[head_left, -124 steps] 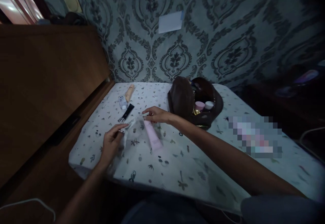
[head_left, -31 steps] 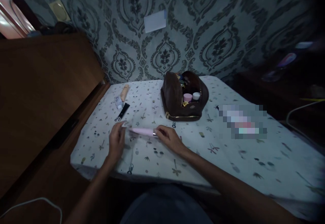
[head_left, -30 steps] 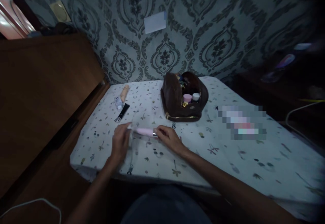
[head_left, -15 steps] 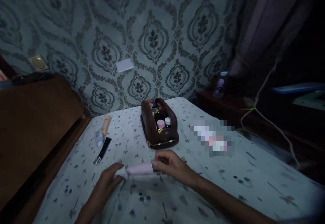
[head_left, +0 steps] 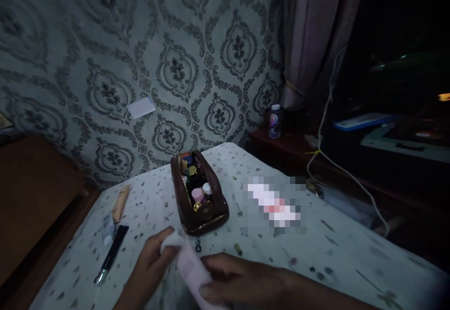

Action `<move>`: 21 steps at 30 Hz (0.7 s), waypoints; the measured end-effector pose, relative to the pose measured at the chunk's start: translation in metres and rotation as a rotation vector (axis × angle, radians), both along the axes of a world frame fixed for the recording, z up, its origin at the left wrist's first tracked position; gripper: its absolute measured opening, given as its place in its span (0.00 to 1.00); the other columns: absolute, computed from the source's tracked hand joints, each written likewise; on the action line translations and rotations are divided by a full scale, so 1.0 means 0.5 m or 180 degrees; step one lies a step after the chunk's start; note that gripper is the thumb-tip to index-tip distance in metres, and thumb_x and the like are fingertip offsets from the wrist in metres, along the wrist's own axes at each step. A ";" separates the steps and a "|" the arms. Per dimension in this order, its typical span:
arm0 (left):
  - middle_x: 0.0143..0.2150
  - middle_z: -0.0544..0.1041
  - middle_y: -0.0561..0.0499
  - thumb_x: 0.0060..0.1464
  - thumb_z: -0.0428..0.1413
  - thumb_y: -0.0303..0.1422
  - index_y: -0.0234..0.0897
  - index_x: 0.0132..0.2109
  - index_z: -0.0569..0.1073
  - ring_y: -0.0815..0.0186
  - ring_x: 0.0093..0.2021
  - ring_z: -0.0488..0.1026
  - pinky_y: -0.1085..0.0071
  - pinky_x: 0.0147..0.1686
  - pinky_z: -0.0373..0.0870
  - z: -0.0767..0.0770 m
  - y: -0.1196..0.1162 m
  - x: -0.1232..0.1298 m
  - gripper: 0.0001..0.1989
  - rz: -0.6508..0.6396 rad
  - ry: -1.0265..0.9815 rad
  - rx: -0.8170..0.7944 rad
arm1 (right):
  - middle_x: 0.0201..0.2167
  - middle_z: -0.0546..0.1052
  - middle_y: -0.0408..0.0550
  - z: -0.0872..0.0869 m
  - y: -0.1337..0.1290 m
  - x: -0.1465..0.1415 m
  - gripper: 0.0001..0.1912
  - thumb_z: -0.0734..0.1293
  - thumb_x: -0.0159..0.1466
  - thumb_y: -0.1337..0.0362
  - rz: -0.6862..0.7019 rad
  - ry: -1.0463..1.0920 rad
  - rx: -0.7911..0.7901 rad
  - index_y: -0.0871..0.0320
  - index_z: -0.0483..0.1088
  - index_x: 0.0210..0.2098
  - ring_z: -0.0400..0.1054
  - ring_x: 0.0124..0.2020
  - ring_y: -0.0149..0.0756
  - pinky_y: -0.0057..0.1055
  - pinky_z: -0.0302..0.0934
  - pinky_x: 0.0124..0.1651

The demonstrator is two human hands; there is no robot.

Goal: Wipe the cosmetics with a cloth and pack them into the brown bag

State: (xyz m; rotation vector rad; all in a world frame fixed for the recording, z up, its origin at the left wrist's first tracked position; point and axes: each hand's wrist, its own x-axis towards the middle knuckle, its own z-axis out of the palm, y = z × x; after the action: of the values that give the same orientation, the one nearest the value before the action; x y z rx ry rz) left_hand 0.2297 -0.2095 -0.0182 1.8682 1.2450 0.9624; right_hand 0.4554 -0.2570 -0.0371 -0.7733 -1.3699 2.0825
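Observation:
A pale pink tube (head_left: 191, 268) with small printing on it slants between my hands, low in view. My right hand (head_left: 242, 277) grips its lower side, fingers closed around it. At its upper end, my left hand (head_left: 151, 258) pinches a soft-looking white piece (head_left: 172, 239); whether this is a cap or a tissue I cannot tell. Just beyond stands an unzipped brown bag (head_left: 206, 221), holding several small jars and bottles, among them a pink lid (head_left: 197, 194) and a white lid (head_left: 206, 188).
Left on the patterned sheet (head_left: 147, 193) lie a black tube (head_left: 113, 254), a small clear bottle (head_left: 108, 229) and a beige tube (head_left: 121, 203). A blurred-out item (head_left: 274, 204) lies to the right. A bottle (head_left: 274, 121) stands on the dark side table beside a white cable (head_left: 346, 167).
The pink tube has swung from nearly level to a steep slant, its right-hand end now lower and nearer me. My right hand has moved down along with it. The view has turned right.

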 end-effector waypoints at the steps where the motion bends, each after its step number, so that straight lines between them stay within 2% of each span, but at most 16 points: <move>1: 0.31 0.77 0.50 0.52 0.59 0.48 0.37 0.38 0.79 0.59 0.34 0.74 0.69 0.34 0.72 0.006 0.001 0.026 0.18 -0.0221 0.0085 0.0033 | 0.28 0.66 0.38 0.000 0.001 0.004 0.27 0.75 0.51 0.47 -0.0017 0.0031 0.0083 0.62 0.71 0.40 0.58 0.29 0.24 0.23 0.51 0.32; 4: 0.31 0.76 0.50 0.62 0.49 0.43 0.35 0.40 0.77 0.62 0.34 0.73 0.71 0.34 0.71 0.034 0.019 0.089 0.17 -0.0712 0.0326 0.0320 | 0.29 0.68 0.40 0.015 0.012 0.042 0.24 0.74 0.54 0.49 -0.0152 0.0009 0.0293 0.62 0.71 0.38 0.59 0.29 0.26 0.25 0.52 0.32; 7: 0.37 0.77 0.47 0.65 0.45 0.35 0.36 0.47 0.75 0.61 0.38 0.73 0.69 0.37 0.71 0.066 0.070 0.118 0.16 -0.0642 0.0927 0.1322 | 0.34 0.75 0.48 0.058 0.044 0.112 0.24 0.71 0.56 0.47 -0.0637 0.0019 0.0348 0.62 0.71 0.40 0.67 0.32 0.33 0.30 0.59 0.34; 10: 0.45 0.76 0.43 0.61 0.45 0.26 0.36 0.54 0.72 0.56 0.44 0.72 0.64 0.40 0.73 0.083 0.137 0.126 0.18 -0.0154 0.2010 0.2515 | 0.37 0.77 0.51 0.119 0.101 0.178 0.22 0.71 0.56 0.48 -0.1855 0.0077 0.0734 0.59 0.72 0.40 0.71 0.36 0.38 0.35 0.64 0.39; 12: 0.50 0.75 0.42 0.58 0.46 0.22 0.35 0.56 0.70 0.54 0.50 0.70 0.60 0.44 0.74 0.086 0.175 0.129 0.21 -0.0057 0.2610 0.2952 | 0.36 0.76 0.49 0.160 0.152 0.203 0.19 0.72 0.55 0.51 -0.2381 0.0189 0.1216 0.58 0.72 0.38 0.71 0.37 0.39 0.35 0.65 0.39; 13: 0.54 0.74 0.41 0.57 0.47 0.21 0.35 0.58 0.69 0.52 0.54 0.68 0.58 0.47 0.74 0.085 0.190 0.131 0.22 -0.0109 0.2799 0.3088 | 0.35 0.76 0.48 0.177 0.180 0.208 0.18 0.71 0.55 0.52 -0.2530 0.0235 0.1462 0.58 0.72 0.38 0.71 0.38 0.39 0.35 0.65 0.40; 16: 0.57 0.73 0.41 0.56 0.48 0.21 0.31 0.58 0.67 0.50 0.62 0.63 0.55 0.53 0.72 0.076 0.217 0.136 0.23 -0.0294 0.3070 0.3239 | 0.32 0.74 0.46 0.211 0.268 0.196 0.15 0.70 0.56 0.55 -0.2616 0.0235 0.2188 0.60 0.71 0.35 0.71 0.37 0.38 0.35 0.64 0.41; 19: 0.57 0.74 0.40 0.56 0.46 0.20 0.30 0.57 0.68 0.52 0.62 0.64 0.55 0.55 0.72 0.068 0.224 0.137 0.21 -0.0425 0.3158 0.3040 | 0.28 0.71 0.43 0.217 0.349 0.160 0.11 0.69 0.55 0.60 -0.2809 -0.0276 0.2882 0.62 0.70 0.33 0.67 0.33 0.34 0.31 0.61 0.38; 21: 0.58 0.74 0.39 0.57 0.46 0.20 0.30 0.56 0.68 0.53 0.62 0.65 0.55 0.56 0.72 0.066 0.223 0.136 0.21 -0.0503 0.3127 0.2914 | 0.26 0.69 0.41 0.211 0.392 0.136 0.09 0.68 0.55 0.63 -0.2748 -0.0742 0.3180 0.62 0.70 0.32 0.64 0.31 0.32 0.28 0.58 0.36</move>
State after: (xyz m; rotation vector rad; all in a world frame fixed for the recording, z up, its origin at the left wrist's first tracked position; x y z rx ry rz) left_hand 0.2976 -0.0981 0.0145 3.3620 1.1832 0.5177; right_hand 0.5235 -0.0610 0.0683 -0.9032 -1.5522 0.5416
